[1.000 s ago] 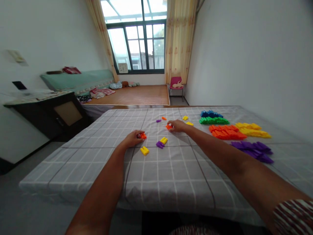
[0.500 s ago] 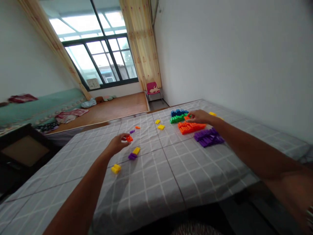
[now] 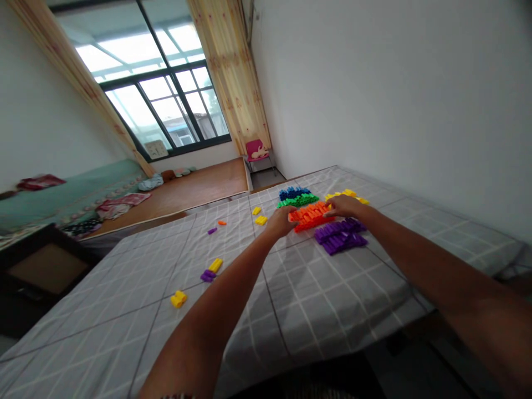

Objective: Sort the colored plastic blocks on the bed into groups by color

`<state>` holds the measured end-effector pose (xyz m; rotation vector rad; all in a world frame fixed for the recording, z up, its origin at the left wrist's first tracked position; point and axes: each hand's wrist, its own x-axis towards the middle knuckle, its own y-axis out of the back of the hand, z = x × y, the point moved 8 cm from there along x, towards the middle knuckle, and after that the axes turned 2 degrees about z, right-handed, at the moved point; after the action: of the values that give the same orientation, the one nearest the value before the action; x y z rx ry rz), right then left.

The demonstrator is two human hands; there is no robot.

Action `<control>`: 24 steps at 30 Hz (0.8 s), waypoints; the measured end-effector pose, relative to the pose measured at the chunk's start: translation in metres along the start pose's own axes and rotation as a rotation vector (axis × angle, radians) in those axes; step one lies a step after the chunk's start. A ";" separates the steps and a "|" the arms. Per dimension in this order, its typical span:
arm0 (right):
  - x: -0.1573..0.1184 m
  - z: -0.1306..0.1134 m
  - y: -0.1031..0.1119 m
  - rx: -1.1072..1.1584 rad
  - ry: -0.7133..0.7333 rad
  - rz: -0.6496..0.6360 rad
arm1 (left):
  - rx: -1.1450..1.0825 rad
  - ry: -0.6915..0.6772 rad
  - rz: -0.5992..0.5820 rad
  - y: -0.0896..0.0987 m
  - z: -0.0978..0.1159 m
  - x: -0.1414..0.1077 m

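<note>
A row of small orange plastic pieces [image 3: 311,213] lies on the checked cloth between my two hands. My left hand [image 3: 281,220] has its fingers curled against the left end of the row. At the row's right end, the fingers of my right hand [image 3: 343,206] close on the pieces there; its fingertips are partly hidden. Purple plastic pieces [image 3: 341,235] lie in a pile on the near side. Beyond the orange row are green pieces [image 3: 297,200] and dark blue pieces [image 3: 294,192]. Yellow pieces [image 3: 348,194] sit behind my right hand.
Loose yellow pieces [image 3: 261,220], a purple piece [image 3: 212,230] and an orange piece [image 3: 221,223] are scattered to the left. Nearer me lie a yellow-and-purple group [image 3: 208,274] and a yellow cluster [image 3: 178,299]. A white wall [image 3: 394,100] borders the right side.
My left hand has moved right, with the orange pieces it carried, from the loose pieces to the orange row. My right hand has lowered to the row's right end. The view has shifted slightly.
</note>
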<state>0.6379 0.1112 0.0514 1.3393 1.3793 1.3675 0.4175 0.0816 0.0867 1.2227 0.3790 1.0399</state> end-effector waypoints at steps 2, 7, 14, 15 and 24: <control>-0.002 0.001 0.003 0.030 0.008 0.019 | 0.024 0.024 -0.012 -0.009 0.004 0.007; -0.013 -0.004 0.019 0.094 0.031 0.087 | 0.100 0.091 -0.071 -0.028 0.004 0.015; -0.023 -0.052 0.043 0.137 0.182 0.143 | 0.120 0.076 -0.038 -0.021 -0.003 0.000; -0.024 -0.063 0.047 0.146 0.204 0.156 | 0.122 0.073 -0.012 -0.014 -0.007 -0.007; -0.004 -0.186 0.015 0.151 0.486 0.010 | 0.176 0.302 0.028 0.067 -0.143 -0.102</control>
<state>0.4593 0.0716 0.0908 1.1487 1.8260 1.6969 0.2304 0.0808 0.0689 1.2302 0.7013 1.2398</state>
